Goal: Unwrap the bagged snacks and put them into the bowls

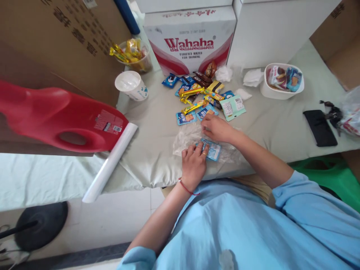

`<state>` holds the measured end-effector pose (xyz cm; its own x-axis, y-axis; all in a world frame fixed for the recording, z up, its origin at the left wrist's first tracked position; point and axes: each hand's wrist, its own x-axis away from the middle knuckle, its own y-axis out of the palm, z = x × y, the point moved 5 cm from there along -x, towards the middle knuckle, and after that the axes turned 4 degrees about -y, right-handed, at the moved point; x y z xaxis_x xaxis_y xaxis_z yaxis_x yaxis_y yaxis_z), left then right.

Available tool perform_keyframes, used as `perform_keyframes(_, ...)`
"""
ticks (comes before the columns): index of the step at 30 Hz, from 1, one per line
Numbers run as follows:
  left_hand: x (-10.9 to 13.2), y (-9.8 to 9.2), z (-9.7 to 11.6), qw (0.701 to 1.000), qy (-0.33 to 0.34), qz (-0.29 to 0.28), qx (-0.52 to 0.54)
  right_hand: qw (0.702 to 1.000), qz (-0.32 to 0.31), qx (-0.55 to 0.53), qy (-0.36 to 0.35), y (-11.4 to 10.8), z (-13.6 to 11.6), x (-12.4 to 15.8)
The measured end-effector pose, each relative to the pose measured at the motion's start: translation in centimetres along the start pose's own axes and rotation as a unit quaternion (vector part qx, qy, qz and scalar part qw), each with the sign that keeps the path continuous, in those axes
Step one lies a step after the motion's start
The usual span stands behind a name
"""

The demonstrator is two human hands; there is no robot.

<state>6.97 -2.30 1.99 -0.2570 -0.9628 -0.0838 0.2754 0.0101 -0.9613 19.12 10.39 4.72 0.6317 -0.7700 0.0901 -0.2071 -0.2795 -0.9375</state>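
Observation:
A crumpled sheet of clear plastic film (184, 138) lies near the table's front edge, with a small blue snack packet (214, 150) on it. My left hand (193, 165) rests palm down, its fingers stretched over the packet's left end and the film. Just beyond, my right hand (218, 128) has bent fingers closed at the film's upper edge, and the fingertips are partly hidden. Two blue biscuit packets (186, 118) lie close to that hand. Behind them is a loose pile of snacks, with yellow sticks (194, 107) and a pale green packet (233, 107).
A white roll (111, 161) leans by a red plastic container (64, 116) at left. Behind stand a paper cup (131, 84), a tub of yellow snacks (144, 63) and a Wahaha carton (191, 28). At right are a white snack bowl (277, 93) and a black phone (320, 127).

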Motion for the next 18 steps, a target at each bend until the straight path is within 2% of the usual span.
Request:
perform_keyframes(4,0.2,-0.1,0.3,0.999,-0.036,0.002,-0.020,0.999,-0.036,0.032,0.016,0.0,-2.8,2.5)
perform_keyframes(7,0.5,0.4,0.2,0.999,-0.050,-0.018,-0.012,0.999,-0.040,0.003,0.011,1.9,-5.1,4.4)
perform_keyframes(10,1.3,0.8,-0.5,0.999,-0.037,-0.002,0.020,0.997,0.020,-0.065,0.021,4.3,-5.8,5.8)
perform_keyframes(13,2.2,0.6,-1.8,0.994,-0.018,0.038,0.100,0.991,0.087,-0.105,0.011,6.2,-5.9,6.7)
perform_keyframes(15,2.4,0.3,-3.5,0.983,-0.056,0.066,0.159,0.991,0.092,-0.102,0.006,7.1,-5.8,7.1)
perform_keyframes(18,1.9,-0.6,-7.3,0.954,-0.190,0.124,0.193,0.997,0.048,-0.058,-0.002,7.5,-6.0,7.1)
